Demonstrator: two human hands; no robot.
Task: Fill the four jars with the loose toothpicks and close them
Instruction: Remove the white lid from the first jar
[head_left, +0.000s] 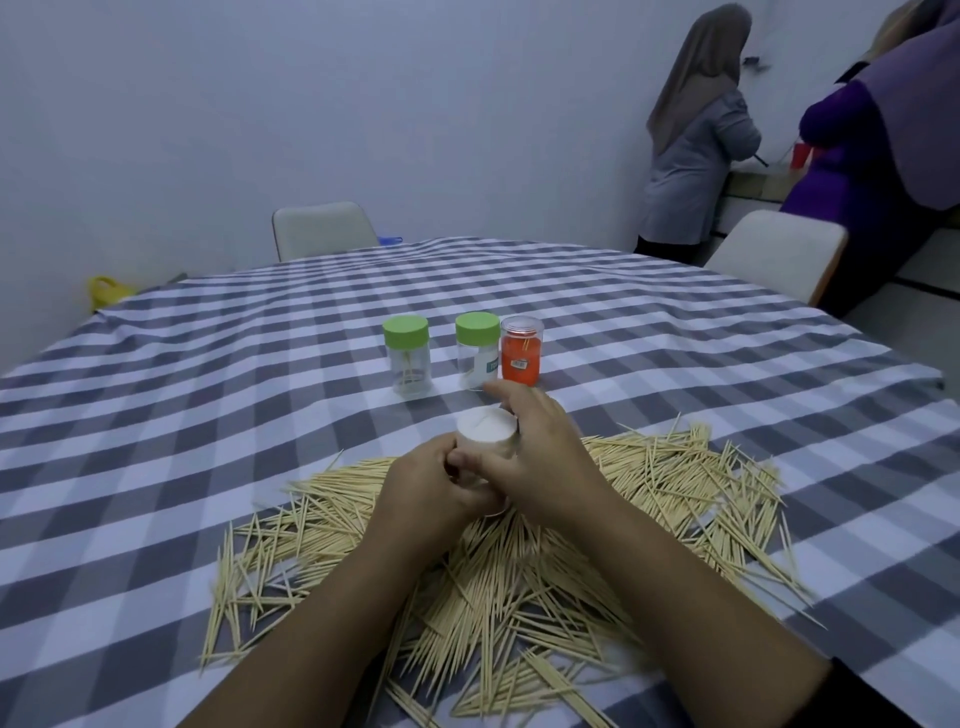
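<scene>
The left hand (436, 475) grips the body of a white-lidded jar (485, 441), fingers curled round its lower part. The right hand (524, 447) holds the same jar from the other side, thumb and fingers round the white lid (485, 423), index finger lifted. Whether the lid is seated or being turned cannot be told. The jar is held just above the loose toothpicks (493, 561), which lie in a wide heap on the worktop (208, 364) beneath both forearms.

Risks, from left to right:

- First green-lidded jar (408, 356): it is capped and appears nearly empty, with only a few sticks inside. It likely needs opening before filling.
- Second green-lidded jar (475, 351): it stands just beyond the right hand's fingers. A forward reach could knock it over.
- Orange jar (521, 356): it stands just beside the second green-lidded jar, possibly touching, so a tipped neighbour could topple it too.
- Toothpick heap: forearm movement could sweep sticks toward the near edge. Crossed sticks may jam at a jar mouth if pushed in unaligned.
- Held jar: if the lid comes free abruptly, any contents could spill back onto the heap.
</scene>
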